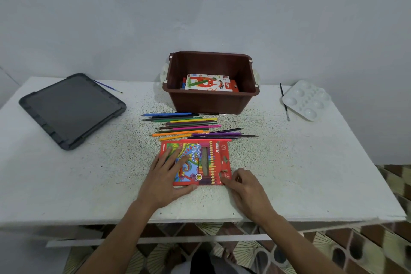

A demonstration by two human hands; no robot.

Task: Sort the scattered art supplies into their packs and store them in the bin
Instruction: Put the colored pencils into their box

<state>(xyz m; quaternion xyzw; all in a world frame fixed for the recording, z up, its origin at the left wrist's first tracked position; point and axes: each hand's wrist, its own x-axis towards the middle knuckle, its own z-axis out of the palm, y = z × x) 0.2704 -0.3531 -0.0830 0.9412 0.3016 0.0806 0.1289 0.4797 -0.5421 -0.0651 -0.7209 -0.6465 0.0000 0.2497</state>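
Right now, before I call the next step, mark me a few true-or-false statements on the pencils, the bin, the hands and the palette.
The coloured pencils lie loose on the table between the bin and the pencil pack. True.
The bin is empty. False: a pastel pack lies inside.
Both hands are on the pencil pack. True: left hand flat on top, right hand pinching its near right corner.
The palette sits left of the bin. False: it is right of it.
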